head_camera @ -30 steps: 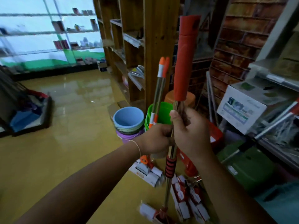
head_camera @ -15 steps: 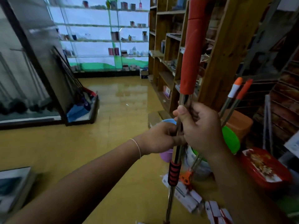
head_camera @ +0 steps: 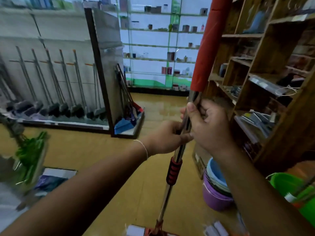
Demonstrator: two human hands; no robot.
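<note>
A mop pole (head_camera: pixel 177 154) of shiny steel stands upright in front of me, with a long red sleeve (head_camera: pixel 207 43) at its top and a red-and-black ribbed collar (head_camera: pixel 173 171) lower down. My left hand (head_camera: pixel 163 138) grips the steel shaft just above the collar. A little higher, my right hand (head_camera: pixel 209 126) holds the same shaft below the red sleeve, thumb pointing up along the metal. The mop's foot (head_camera: pixel 156 231) touches the yellow floor at the bottom edge.
A wooden shelf unit (head_camera: pixel 265 68) rises close on the right. Stacked blue and purple basins (head_camera: pixel 215 193) and a green bucket (head_camera: pixel 293 188) stand on the floor beside it. A display rack of mops (head_camera: pixel 56 86) lines the left wall; glass shelves (head_camera: pixel 156 46) close the far end.
My view has swung left: the rack of mops has come into sight and the basins and bucket have slid to the lower right. Both hands keep their hold on the pole.
</note>
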